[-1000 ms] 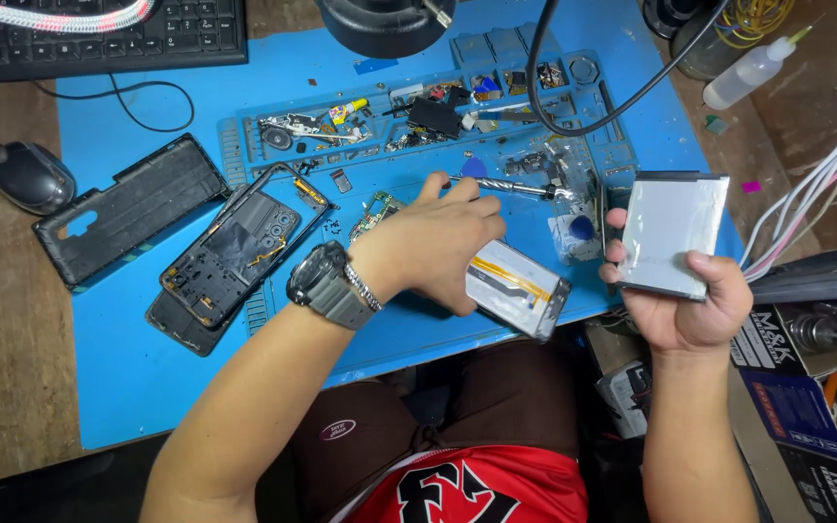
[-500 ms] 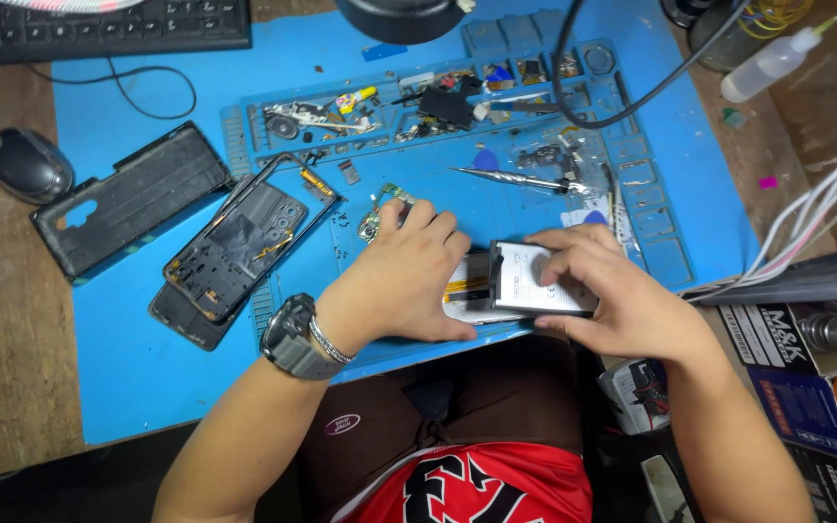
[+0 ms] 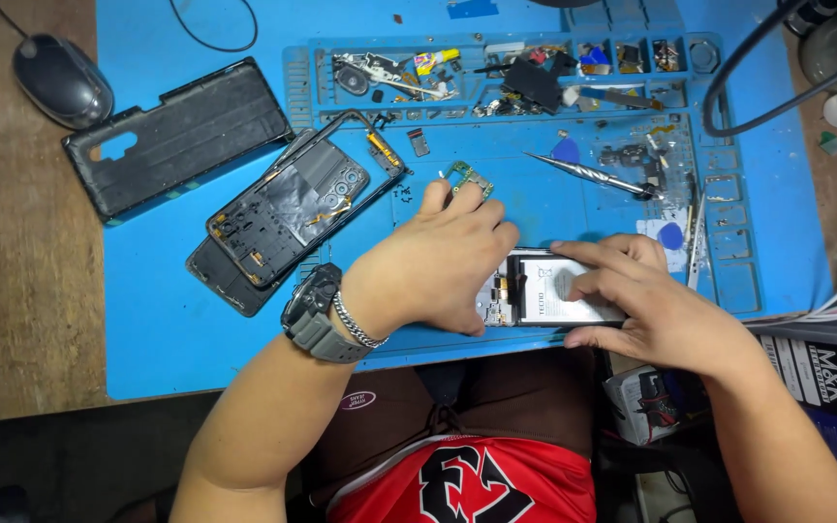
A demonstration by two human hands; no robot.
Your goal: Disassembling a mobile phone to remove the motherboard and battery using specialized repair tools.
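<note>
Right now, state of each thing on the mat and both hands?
Opened phone: back off, battery exposed, lying flat under both hands.
Left hand: palm down on the phone's left end.
Right hand: fingers pressing on the battery.
Second phone frame: open, insides showing, lying tilted on the mat.
Black back cover: detached, lying apart.
Tweezers: lying untouched.
Small circuit board: loose, by the left fingertips.

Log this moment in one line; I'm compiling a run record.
left hand: steadies phone | right hand: presses battery | mat: blue
</note>
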